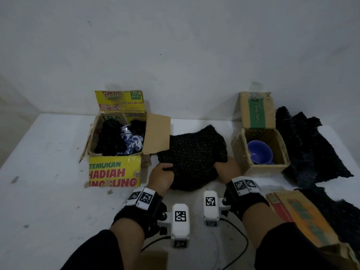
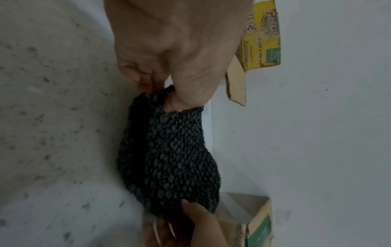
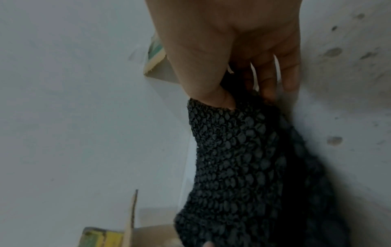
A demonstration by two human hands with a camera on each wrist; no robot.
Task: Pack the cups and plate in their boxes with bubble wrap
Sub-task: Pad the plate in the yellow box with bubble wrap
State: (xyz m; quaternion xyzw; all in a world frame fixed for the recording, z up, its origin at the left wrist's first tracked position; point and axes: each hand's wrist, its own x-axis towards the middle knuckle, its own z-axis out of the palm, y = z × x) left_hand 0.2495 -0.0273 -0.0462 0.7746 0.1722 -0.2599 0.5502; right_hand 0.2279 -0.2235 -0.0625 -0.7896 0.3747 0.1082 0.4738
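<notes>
Fingers of both hands, left (image 1: pixel 161 177) and right (image 1: pixel 227 170), pinch the wrap (image 1: pixel 192 152); its sag may snag the box (image 1: pixel 116 137) flap, jolting the plate (image 1: pixel 131 142).

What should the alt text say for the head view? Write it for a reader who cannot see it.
Two hands, the left hand and right hand, grip a black bubble wrap sheet over a white table. An open yellow box at left holds a blue-patterned plate; a small box at right holds a blue cup.
</notes>
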